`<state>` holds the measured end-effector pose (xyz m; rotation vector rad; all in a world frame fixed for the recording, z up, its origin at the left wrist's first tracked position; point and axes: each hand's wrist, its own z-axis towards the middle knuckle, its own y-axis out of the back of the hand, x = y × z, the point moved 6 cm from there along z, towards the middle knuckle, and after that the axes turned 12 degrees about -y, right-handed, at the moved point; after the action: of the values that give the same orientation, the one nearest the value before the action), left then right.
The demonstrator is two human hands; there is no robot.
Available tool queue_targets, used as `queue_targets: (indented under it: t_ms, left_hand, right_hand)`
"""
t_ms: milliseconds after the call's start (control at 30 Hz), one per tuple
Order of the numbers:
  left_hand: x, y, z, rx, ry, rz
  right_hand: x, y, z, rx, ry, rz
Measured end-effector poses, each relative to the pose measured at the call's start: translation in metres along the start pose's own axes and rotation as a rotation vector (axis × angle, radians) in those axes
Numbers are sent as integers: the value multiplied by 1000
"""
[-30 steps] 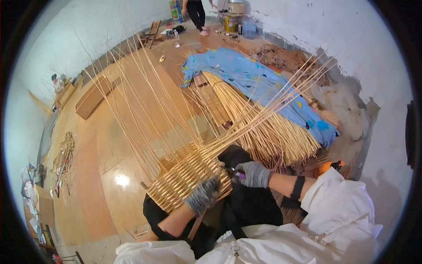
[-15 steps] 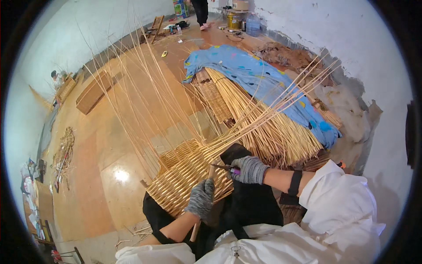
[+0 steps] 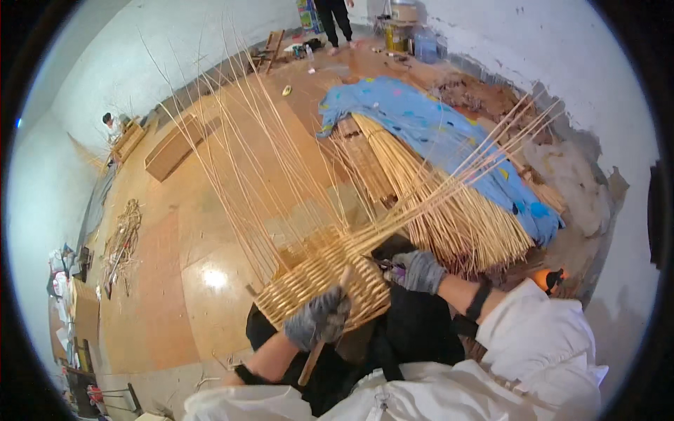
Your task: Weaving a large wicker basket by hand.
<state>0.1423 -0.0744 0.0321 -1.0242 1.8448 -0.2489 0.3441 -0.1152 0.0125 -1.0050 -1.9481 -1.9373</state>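
A half-woven wicker basket (image 3: 365, 289) rests across my lap, tilted, with long upright rods (image 3: 232, 161) standing from its far side and more bundled off to the right. My left hand (image 3: 319, 319), in a grey knit glove, is closed around a peeled wooden stick (image 3: 309, 363) in front of the weave. The stick's upper end pokes out above the fist. In my right hand (image 3: 420, 271), gloved the same way, is a pair of purple-handled cutters (image 3: 397, 269), held beside the basket's right end. Their blades are blurred, and I cannot tell if they are apart.
To the right lies a thick pile of cut rods (image 3: 435, 210), partly under a blue patterned cloth (image 3: 421, 119). A long wicker box (image 3: 172, 151) stands on the floor at left, beyond scattered scraps (image 3: 125, 231). Another person (image 3: 333, 21) stands at the back; one more (image 3: 112, 126) sits far left.
My view has swung slightly left. The cutters, whose tip was at the stick's upper end, are now a little apart from it. The person at the back has shifted stance.
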Motion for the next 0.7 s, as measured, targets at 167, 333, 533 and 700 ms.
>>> queue_targets:
  t_ms: [167, 333, 533, 700]
  left_hand:
    - [-16, 2, -25, -179, -163, 74]
    - [-115, 39, -68, -366, -1000, -183]
    - [-121, 64, -72, -461, -1289, -401]
    - [-26, 103, -33, -459, -1033, -534]
  right_hand:
    - [-66, 5, -19, 552, -255, 1283]
    - [-283, -38, -33, 99, -944, 610]
    - [-210, 66, -17, -211, -681, -409]
    - [61, 66, -37, -339, 362, -90]
